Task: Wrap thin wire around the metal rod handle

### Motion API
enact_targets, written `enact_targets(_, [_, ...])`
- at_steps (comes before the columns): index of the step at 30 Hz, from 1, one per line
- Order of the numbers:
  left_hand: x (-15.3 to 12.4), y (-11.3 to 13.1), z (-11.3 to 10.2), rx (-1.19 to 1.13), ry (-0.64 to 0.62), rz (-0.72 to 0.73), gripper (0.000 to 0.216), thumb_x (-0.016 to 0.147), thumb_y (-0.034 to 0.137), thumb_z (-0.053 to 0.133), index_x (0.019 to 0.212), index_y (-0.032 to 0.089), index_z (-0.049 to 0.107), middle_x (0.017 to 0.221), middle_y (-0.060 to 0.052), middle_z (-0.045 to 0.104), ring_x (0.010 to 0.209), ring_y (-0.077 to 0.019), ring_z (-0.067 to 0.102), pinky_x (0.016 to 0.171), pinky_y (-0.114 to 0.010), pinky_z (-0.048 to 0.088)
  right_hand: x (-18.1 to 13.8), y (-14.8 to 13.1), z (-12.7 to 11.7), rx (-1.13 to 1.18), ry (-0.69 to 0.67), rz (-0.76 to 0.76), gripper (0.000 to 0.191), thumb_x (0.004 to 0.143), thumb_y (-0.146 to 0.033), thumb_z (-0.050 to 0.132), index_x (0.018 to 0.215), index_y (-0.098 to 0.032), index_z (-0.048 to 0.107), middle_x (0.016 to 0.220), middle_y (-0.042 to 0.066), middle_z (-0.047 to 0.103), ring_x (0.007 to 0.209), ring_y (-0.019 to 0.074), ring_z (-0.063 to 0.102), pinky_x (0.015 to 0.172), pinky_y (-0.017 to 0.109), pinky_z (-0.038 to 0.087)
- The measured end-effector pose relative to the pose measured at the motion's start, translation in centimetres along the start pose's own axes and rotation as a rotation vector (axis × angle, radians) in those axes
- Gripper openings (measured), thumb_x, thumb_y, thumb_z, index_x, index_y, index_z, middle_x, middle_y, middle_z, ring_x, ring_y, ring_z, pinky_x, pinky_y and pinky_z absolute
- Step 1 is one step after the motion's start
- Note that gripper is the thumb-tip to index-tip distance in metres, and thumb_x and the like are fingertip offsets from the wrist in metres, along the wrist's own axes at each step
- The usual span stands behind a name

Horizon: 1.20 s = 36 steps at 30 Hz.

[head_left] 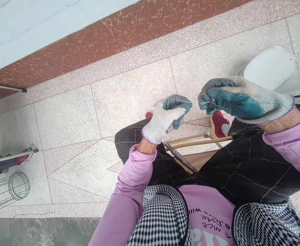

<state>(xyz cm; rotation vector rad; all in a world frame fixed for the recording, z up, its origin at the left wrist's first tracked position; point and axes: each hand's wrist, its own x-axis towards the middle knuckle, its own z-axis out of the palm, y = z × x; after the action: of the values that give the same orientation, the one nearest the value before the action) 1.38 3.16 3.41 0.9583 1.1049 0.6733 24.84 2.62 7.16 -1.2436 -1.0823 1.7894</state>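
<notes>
A thin pale strand (195,101), thread or fine wire, stretches between my two gloved hands in front of my knees. My left hand (166,114), in a white and grey-green coated glove, has its fingers curled and pinches the strand. The fingers of my right hand (233,97), in a matching glove, are bent together on the strand's other side, with a loose length running over them. Between my thighs a stick (182,159) wound with grey strand rests at a slant, its upper end near my left wrist.
A white lidded bucket (269,66) stands beyond my right hand. Yellowish bars (201,140) cross between my legs. Left on the tiled floor (65,116) are a wire frame (19,186), metal legs (6,87) and another person's foot (23,158). A red-brown wall base (88,44) runs ahead.
</notes>
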Motion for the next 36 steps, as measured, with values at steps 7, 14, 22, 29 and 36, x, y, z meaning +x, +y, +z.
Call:
enact_targets(7, [0.2,-0.4,-0.3,0.035,0.023,0.033,0.015,0.08,0.027,0.083,0.088,0.017,0.074,0.08,-0.003,0.064,0.062,-0.0121,0.056,0.055,-0.025,0.041,-0.4,0.2,1.1,0.203,0.074,-0.062,0.051,0.07,-0.054,0.11,0.083,-0.021,0.074,0.084,0.001,0.07,0.068,0.0104,0.058,0.054,0.021,0.041])
enact_targets(14, [0.0,-0.3,-0.2,0.032,0.029,0.022,0.016,0.081,0.029,0.083,0.089,0.019,0.074,0.078,-0.002,0.064,0.057,-0.0093,0.049,0.05,-0.022,0.035,-1.3,-0.7,1.3,0.348,-0.056,0.052,0.049,0.078,-0.045,0.106,0.082,-0.02,0.064,0.078,-0.005,0.054,0.057,0.0033,0.036,0.046,0.013,0.03])
enact_targets(22, [-0.1,-0.1,0.1,-0.098,-0.067,-0.051,0.024,0.079,0.033,0.087,0.085,0.02,0.068,0.067,0.004,0.055,0.047,-0.0058,0.042,0.044,-0.021,0.031,-1.1,-0.1,0.8,0.295,0.004,0.016,0.042,0.071,-0.042,0.11,0.086,-0.02,0.078,0.079,-0.003,0.062,0.059,0.0044,0.05,0.049,0.012,0.042])
enact_targets(29, [0.6,-0.6,0.2,-0.254,-0.025,-0.043,0.03,0.075,0.04,0.089,0.088,0.022,0.068,0.058,0.008,0.045,0.041,-0.006,0.035,0.04,-0.023,0.027,-0.7,0.7,1.4,0.236,0.237,-0.018,0.031,0.075,-0.022,0.097,0.104,-0.026,0.087,0.11,0.0,0.082,0.087,0.0134,0.075,0.068,0.021,0.062])
enact_targets(36, [0.6,-0.9,1.9,-0.162,0.081,0.036,0.021,0.087,0.035,0.083,0.089,0.022,0.067,0.065,0.006,0.055,0.044,-0.0057,0.039,0.042,-0.024,0.03,-1.0,0.8,3.6,-0.137,0.188,-0.116,0.029,0.08,-0.037,0.094,0.106,-0.027,0.085,0.095,0.001,0.08,0.084,0.0195,0.069,0.069,0.03,0.058])
